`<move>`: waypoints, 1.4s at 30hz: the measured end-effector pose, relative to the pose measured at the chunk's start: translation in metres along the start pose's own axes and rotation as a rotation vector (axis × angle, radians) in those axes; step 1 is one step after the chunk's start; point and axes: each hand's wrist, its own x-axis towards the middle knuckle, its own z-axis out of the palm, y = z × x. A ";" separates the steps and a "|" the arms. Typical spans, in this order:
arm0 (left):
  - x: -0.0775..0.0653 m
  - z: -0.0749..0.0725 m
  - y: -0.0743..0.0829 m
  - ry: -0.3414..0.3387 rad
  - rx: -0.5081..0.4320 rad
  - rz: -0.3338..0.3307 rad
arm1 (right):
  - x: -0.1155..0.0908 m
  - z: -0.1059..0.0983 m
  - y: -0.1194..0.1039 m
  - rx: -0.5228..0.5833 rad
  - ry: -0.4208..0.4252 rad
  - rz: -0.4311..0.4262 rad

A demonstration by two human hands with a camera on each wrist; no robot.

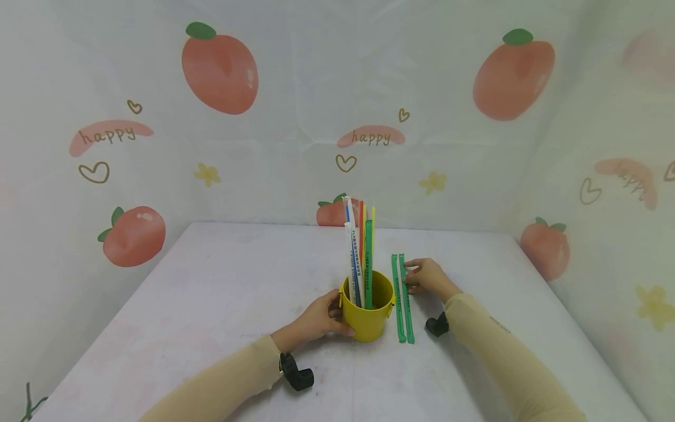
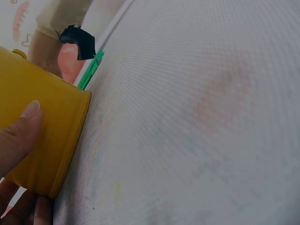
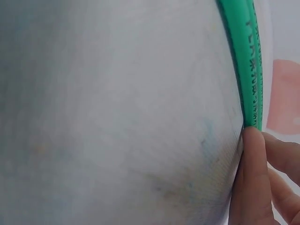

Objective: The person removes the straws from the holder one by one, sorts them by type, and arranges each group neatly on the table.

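The left hand [image 1: 316, 316] is clamped on the yellow bucket [image 1: 367, 326] while the right hand [image 1: 429, 278] touches the nearer green straw [image 1: 408, 310], pinched or not I cannot tell, seemingly a pick-up calling for a secure pinch.

The left forearm [image 1: 221, 378] slants forward and inward, the left grip [image 1: 318, 316] curled with thumb [image 2: 21, 137] apart from fingers [image 2: 43, 213]; the right forearm [image 1: 506, 354] leans inward, the right grip [image 1: 432, 278] pinching.

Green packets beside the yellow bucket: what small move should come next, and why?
Probably lift the green packet farther from the bucket with the right hand: its fingers are on that packet, the left hand grips the yellow bucket, and a matching green stick stands inside.
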 end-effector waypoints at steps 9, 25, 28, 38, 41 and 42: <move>0.000 0.000 0.001 0.007 0.010 -0.012 | -0.008 -0.002 -0.005 -0.025 0.010 -0.020; -0.001 0.000 0.001 0.004 0.008 0.000 | -0.030 -0.016 -0.044 0.179 0.018 -0.232; -0.001 0.000 0.002 0.006 0.001 -0.004 | -0.034 -0.017 -0.049 0.218 0.020 -0.293; -0.002 0.000 0.002 0.007 -0.005 -0.008 | -0.058 -0.013 -0.067 0.367 0.020 -0.454; -0.001 0.000 0.002 0.006 -0.002 -0.004 | -0.065 -0.010 -0.070 0.386 0.030 -0.511; -0.001 0.000 0.002 0.006 -0.002 -0.002 | -0.067 -0.008 -0.071 0.389 0.034 -0.525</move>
